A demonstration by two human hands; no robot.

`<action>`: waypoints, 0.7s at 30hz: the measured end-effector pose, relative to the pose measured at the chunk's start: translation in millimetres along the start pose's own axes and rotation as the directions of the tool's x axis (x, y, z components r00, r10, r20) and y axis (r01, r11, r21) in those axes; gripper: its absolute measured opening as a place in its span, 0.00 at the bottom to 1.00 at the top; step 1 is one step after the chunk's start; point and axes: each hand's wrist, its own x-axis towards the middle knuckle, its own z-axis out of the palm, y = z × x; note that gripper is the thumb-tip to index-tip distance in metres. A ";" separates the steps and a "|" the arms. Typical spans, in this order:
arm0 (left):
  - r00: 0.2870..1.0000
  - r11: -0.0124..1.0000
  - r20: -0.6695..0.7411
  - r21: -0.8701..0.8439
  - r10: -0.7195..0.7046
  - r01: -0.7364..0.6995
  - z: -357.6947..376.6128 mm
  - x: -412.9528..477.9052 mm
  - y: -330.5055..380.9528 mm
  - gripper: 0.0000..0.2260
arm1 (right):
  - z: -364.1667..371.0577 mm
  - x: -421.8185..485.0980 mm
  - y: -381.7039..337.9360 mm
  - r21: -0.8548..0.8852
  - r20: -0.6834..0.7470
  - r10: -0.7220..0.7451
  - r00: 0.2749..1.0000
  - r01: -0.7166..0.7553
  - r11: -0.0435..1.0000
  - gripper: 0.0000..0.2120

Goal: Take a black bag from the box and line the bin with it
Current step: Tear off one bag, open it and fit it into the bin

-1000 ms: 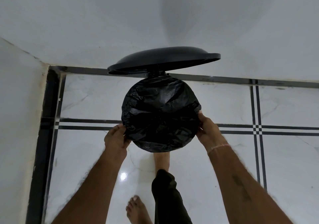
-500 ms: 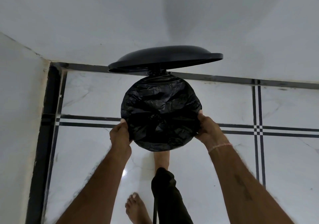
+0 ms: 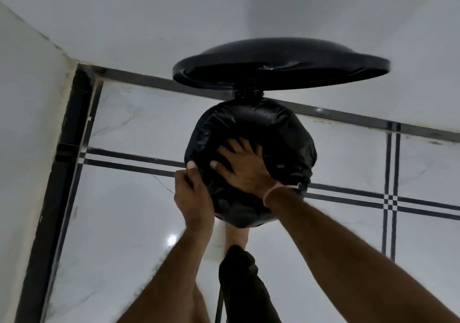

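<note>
Since the earlier frame the right hand (image 3: 245,170) has left the rim and now lies inside the bin (image 3: 302,185), fingers spread wide and flat on the black bag (image 3: 273,128). Left hand (image 3: 193,193) pinches the bag's edge at the near-left rim. Bag covers the bin's mouth and hides its body. Lid (image 3: 281,66) stands open behind. One foot (image 3: 236,235) shows partly below, on the tiled floor (image 3: 124,223).

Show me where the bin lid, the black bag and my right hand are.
bin lid (image 3: 281,66), head view, its underside.
black bag (image 3: 281,133), head view, stretched plastic over the bin mouth.
right hand (image 3: 245,169), head view, back of the hand.
</note>
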 end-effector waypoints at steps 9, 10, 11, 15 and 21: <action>0.996 0.993 0.027 0.088 0.083 -0.085 2.5 1.9 -7.5 0.17 | 15.4 32.7 22.1 0.313 0.145 0.128 0.981 -0.168 0.935 0.22; 0.996 0.992 0.041 0.094 0.079 -0.082 1.1 1.6 -6.0 0.18 | 6.8 21.0 21.9 0.388 0.061 0.133 0.989 -0.146 0.910 0.21; 0.995 0.992 0.054 0.099 0.078 -0.083 -0.4 0.4 -3.2 0.18 | -4.6 4.5 19.4 0.423 -0.082 0.145 0.986 -0.097 0.901 0.20; 0.996 0.993 0.072 0.095 0.057 -0.063 -3.1 -4.2 5.9 0.17 | -37.3 -70.6 -14.1 0.425 -0.326 0.091 0.941 0.060 0.903 0.15; 0.997 0.995 0.069 0.101 0.021 -0.028 -1.4 -2.4 3.3 0.17 | -1.7 -46.8 -11.0 0.467 0.346 0.205 0.916 -0.357 0.809 0.20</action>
